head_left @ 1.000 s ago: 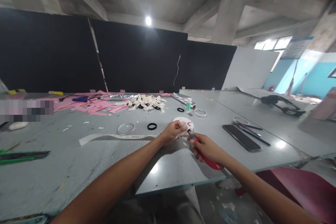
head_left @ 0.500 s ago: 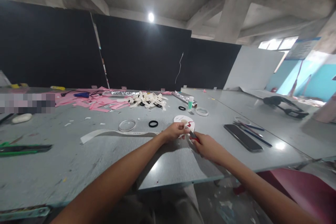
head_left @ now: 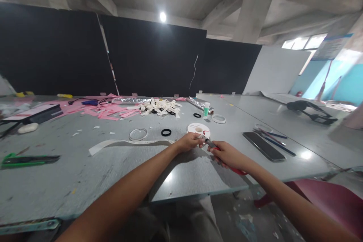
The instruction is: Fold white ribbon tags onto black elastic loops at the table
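**Both hands meet at the white reel**

Head view: the left hand (head_left: 189, 142) pinches the near edge of a white tape reel (head_left: 199, 130) lying flat on the grey table (head_left: 85, 174). The right hand (head_left: 227, 155), just right of the reel, is clenched around a red-handled cutter (head_left: 213, 146), blade toward the reel. A black ring (head_left: 166, 132) lies left of the reel; a dark phone (head_left: 263, 146) well right.

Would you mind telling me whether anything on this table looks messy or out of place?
Yes: pink paper scraps and cream strip offcuts lie strewn across the far side of the table, with small white bits scattered nearer.
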Demonstrator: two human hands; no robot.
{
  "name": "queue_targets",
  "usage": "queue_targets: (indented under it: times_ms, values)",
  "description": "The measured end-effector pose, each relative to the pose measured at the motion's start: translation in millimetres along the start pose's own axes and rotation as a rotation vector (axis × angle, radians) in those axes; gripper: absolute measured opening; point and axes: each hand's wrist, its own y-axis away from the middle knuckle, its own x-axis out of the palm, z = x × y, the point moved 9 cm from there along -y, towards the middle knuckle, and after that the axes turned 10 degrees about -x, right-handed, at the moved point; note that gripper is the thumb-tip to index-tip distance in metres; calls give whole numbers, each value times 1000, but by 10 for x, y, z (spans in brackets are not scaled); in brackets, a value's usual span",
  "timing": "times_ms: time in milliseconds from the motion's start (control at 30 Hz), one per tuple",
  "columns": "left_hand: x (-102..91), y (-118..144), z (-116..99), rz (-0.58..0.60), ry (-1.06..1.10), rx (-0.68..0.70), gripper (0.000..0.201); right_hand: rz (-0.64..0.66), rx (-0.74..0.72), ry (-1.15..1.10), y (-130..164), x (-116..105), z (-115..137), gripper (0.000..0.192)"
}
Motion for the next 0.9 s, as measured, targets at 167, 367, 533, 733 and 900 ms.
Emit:
queue_targets:
  times_ms: [167,367,533,733,900]
  values:
    - [39,-7,-6,18,-66,4,48,-31,-21,-34,-7,10,2,23]
    - [44,27,-5,16,23,-33,54,-90,-50,-90,-9,-22,62,26]
    - [70,30,8,21,10,-55,55,-93,-25,-101,-30,-18,72,27]
    - [61,12,-1,-8,-154,-34,51,-104,-24,-45,-106,-9,111,28]
    - [79,36,-11,-6,-194,-5,51,-117,-13,-102,-74,-16,64,26]
